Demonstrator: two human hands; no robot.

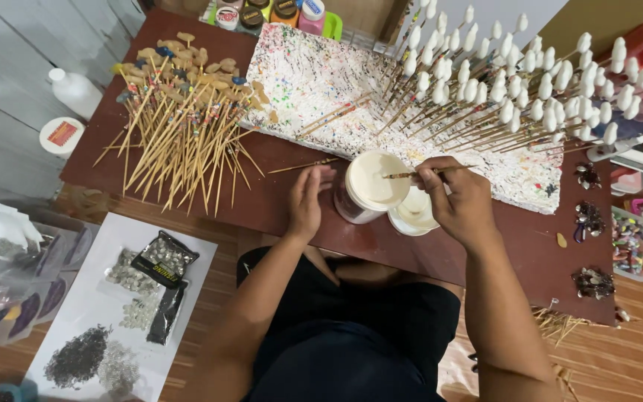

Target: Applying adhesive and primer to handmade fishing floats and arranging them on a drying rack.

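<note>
Your right hand pinches a skewer, laid flat across the open mouth of the white tub at the middle of the surface. Your left hand rests open against the tub's 9 o'clock side. The lid lies touching the tub at 4 o'clock. White-tipped skewers stand at 1 o'clock, tan-tipped ones at 10 o'clock.

Soft, even light falls from above — bright enough, with no harsh glare. Just beyond the fingers the white paint in the jar is nearly washed out. Short, faint shadows lie beneath the fingers on the brown table. Wide-lens bending shows far from them — edges curve and soften slightly.
</note>
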